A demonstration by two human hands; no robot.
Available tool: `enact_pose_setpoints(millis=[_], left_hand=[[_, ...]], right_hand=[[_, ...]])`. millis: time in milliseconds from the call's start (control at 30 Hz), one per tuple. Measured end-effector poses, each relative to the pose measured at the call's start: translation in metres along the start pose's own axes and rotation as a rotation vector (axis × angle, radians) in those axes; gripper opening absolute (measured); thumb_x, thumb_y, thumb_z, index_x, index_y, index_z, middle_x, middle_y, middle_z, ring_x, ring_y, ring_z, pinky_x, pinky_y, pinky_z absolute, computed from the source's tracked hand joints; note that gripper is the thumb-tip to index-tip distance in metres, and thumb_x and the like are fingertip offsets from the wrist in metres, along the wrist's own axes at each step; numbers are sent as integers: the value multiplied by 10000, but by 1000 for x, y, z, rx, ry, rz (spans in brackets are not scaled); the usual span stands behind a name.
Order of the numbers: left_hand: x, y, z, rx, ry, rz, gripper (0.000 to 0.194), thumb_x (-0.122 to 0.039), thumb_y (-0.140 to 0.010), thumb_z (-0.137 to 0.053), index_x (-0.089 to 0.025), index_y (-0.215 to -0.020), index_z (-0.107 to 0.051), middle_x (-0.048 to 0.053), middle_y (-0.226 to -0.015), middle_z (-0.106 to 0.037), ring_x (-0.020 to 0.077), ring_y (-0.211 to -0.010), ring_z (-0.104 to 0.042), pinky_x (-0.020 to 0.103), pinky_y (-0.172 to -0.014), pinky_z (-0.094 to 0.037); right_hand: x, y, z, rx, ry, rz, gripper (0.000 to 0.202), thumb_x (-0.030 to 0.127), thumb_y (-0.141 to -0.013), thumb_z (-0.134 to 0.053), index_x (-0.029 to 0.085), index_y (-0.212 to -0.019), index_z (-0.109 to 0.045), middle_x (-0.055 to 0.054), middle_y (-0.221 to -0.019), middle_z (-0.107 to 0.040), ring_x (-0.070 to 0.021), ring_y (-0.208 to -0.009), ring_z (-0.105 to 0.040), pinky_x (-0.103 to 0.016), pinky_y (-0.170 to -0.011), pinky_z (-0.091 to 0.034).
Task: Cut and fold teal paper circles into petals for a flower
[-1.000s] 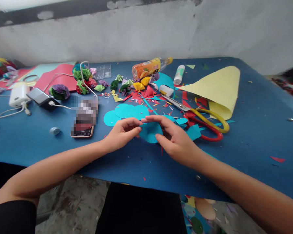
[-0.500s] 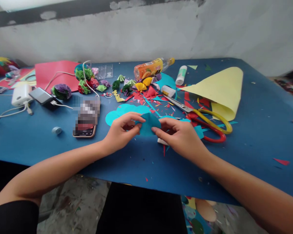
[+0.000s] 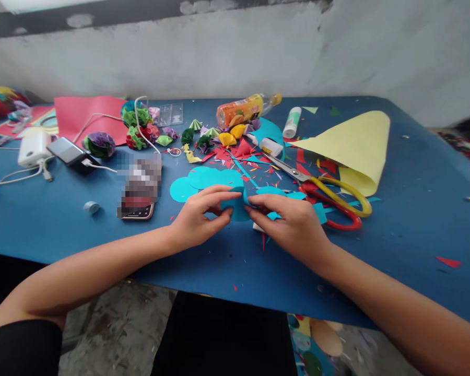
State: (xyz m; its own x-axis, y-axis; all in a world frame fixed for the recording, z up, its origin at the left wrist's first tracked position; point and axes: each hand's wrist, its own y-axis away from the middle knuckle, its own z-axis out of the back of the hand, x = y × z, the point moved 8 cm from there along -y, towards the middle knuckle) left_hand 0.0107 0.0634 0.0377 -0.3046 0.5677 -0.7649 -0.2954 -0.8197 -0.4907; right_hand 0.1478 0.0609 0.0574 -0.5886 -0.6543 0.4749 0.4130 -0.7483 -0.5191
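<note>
Between my two hands is a blue paper circle [image 3: 238, 208], bent upward along a crease near its right side. My left hand [image 3: 201, 215] pinches its left part between thumb and fingers. From the other side, my right hand [image 3: 293, 216] grips the right edge with thumb and forefinger. Several flat blue paper circles [image 3: 203, 178] overlap on the table just beyond my left hand. More blue paper pieces [image 3: 272, 191] lie behind my right hand, partly hidden. Large scissors [image 3: 337, 196] with one yellow and one red handle rest beyond my right hand.
Red and coloured paper scraps [image 3: 227, 155] litter the blue table [image 3: 102, 235]. Behind them lie an orange drink bottle [image 3: 241, 110], a glue stick [image 3: 292, 122] and folded paper pieces [image 3: 203, 141]. A rolled yellow sheet [image 3: 352, 141] stands right; a phone [image 3: 141, 188] and cabled power bank [image 3: 70, 156] left.
The paper circle has been turned and bent between my fingers, so its fold now stands up nearer my right hand. Both hands have shifted only slightly.
</note>
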Motion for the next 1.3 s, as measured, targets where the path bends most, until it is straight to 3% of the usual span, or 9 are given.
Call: enact_pose_setpoints(millis=[300, 467, 667, 767, 900, 1067, 1300], left_hand=[[-1, 1, -2, 12, -9, -24, 255, -131, -787, -540, -139, -1012, -660, 101, -1037, -648, 98, -744, -630, 172, -597, -559], [1, 1, -6, 76, 27, -16, 231, -145, -845, -477, -153, -1002, -647, 88, -1035, -635, 105, -779, -627, 172, -605, -552], [12, 3, -12, 160, 138, 115, 130, -192, -916, -386, -153, -912, -510, 28, -833, -601, 63, -603, -579, 176, -569, -517], [16, 6, -18, 219, 145, 167, 52, -205, -919, -393, -173, -906, -432, 10, -787, -573, 74, -605, -575, 181, -552, -481], [9, 8, -25, 296, 70, 107, 55, -174, -910, -390, -172, -957, -419, -8, -700, -581, 79, -568, -536, 204, -548, -415], [7, 8, -28, 363, 8, 119, 184, -240, -881, -472, -180, -1046, -419, 66, -912, -689, 85, -590, -550, 228, -585, -434], [8, 4, -20, 299, -58, 99, 158, -248, -910, -419, -164, -1032, -474, 41, -799, -715, 90, -571, -583, 206, -558, -420]], right_hand=[[4, 1, -4, 53, 11, 81, 146, 195, -847, -547, 202, -924, -671, -54, -885, -725, -194, -754, -686, -305, -707, -552], [8, 0, -4, 54, 36, 117, 117, 188, -851, -537, 211, -877, -648, -65, -901, -693, -198, -832, -665, -317, -739, -541], [18, 0, -3, 46, 72, 200, 87, 144, -840, -543, 201, -805, -598, -107, -1006, -634, -218, -939, -621, -353, -801, -513], [19, 1, -5, 47, 35, 181, 89, 148, -847, -546, 208, -781, -546, -70, -908, -656, -193, -867, -636, -322, -774, -511], [15, 2, -6, 26, 69, 106, 57, 227, -850, -578, 217, -834, -524, -16, -732, -641, -162, -681, -631, -261, -601, -481], [13, 3, -9, 76, 94, 94, 65, 217, -853, -566, 220, -897, -518, -14, -741, -657, -161, -666, -641, -250, -578, -472], [9, -1, -4, 79, 21, 11, 195, 171, -828, -574, 204, -1002, -494, -12, -787, -674, -156, -675, -661, -253, -621, -503]])
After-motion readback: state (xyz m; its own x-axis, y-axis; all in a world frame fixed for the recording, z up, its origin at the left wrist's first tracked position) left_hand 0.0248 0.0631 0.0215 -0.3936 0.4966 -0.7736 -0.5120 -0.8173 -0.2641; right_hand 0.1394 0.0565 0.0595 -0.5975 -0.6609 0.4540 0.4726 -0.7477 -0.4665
